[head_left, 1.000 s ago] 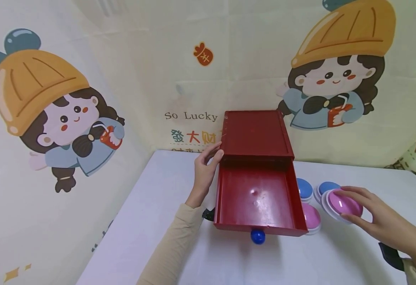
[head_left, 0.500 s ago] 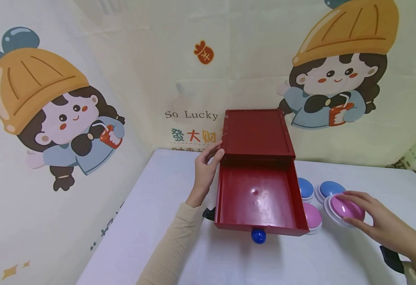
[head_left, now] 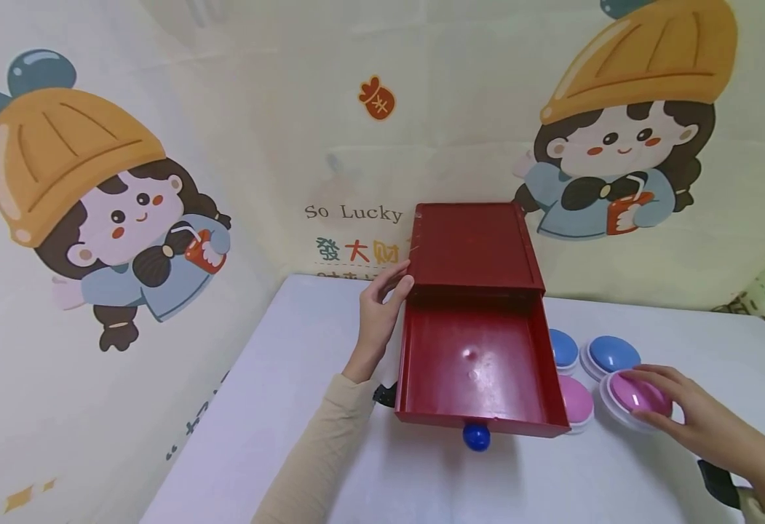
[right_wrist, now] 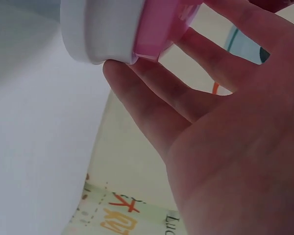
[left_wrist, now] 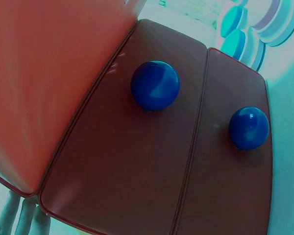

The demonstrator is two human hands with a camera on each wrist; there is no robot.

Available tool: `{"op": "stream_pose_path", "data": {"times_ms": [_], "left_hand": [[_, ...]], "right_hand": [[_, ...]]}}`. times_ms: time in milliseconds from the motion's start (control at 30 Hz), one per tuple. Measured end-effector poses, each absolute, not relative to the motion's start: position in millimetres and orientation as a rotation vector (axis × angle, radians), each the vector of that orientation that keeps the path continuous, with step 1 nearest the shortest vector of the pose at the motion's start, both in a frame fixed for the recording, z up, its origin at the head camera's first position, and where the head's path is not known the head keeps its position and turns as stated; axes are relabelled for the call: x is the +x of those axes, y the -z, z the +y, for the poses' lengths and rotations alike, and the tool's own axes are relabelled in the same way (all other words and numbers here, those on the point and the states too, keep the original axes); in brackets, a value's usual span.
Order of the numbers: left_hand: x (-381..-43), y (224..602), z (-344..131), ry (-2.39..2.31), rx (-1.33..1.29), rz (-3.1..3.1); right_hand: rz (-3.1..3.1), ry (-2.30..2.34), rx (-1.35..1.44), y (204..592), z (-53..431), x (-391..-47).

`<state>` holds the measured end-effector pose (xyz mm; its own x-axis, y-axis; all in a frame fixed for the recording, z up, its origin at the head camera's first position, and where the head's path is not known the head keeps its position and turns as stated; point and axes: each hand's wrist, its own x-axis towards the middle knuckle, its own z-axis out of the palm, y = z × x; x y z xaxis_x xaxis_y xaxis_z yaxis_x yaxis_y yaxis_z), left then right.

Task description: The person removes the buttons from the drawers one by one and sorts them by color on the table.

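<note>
My right hand (head_left: 703, 418) holds a pink push button (head_left: 637, 393) with a round white base between thumb and fingers, at the right of the table. Close up in the right wrist view, fingertips touch the button's white base (right_wrist: 108, 32); whether it bears on the table, I cannot tell. My left hand (head_left: 378, 316) rests against the left side of a dark red drawer cabinet (head_left: 474, 244), fingers along its wall. The cabinet's drawer (head_left: 467, 356) stands pulled out with nothing inside. Two blue knobs (left_wrist: 155, 85) show in the left wrist view.
Right of the drawer, a blue button (head_left: 562, 348) and a pink button (head_left: 576, 400) lie partly hidden behind its wall. Another blue button (head_left: 611, 354) sits just behind the held one. A printed cloth (head_left: 461, 131) hangs behind the white table (head_left: 277, 407).
My right hand has lowered the pink button and brought it slightly nearer, uncovering more of the blue button behind. My left hand and the drawer keep their places.
</note>
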<state>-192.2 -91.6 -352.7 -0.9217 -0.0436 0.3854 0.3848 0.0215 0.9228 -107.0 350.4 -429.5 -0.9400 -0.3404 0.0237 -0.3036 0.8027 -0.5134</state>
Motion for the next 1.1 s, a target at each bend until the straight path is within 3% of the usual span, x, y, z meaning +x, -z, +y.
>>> {"op": "stream_pose_path", "data": {"times_ms": [1100], "left_hand": [[-188.1, 348.4, -91.9, 1.948, -0.341, -2.007]], "right_hand": [[2.778, 0.842, -0.425, 441.4, 347.5, -106.2]]}}
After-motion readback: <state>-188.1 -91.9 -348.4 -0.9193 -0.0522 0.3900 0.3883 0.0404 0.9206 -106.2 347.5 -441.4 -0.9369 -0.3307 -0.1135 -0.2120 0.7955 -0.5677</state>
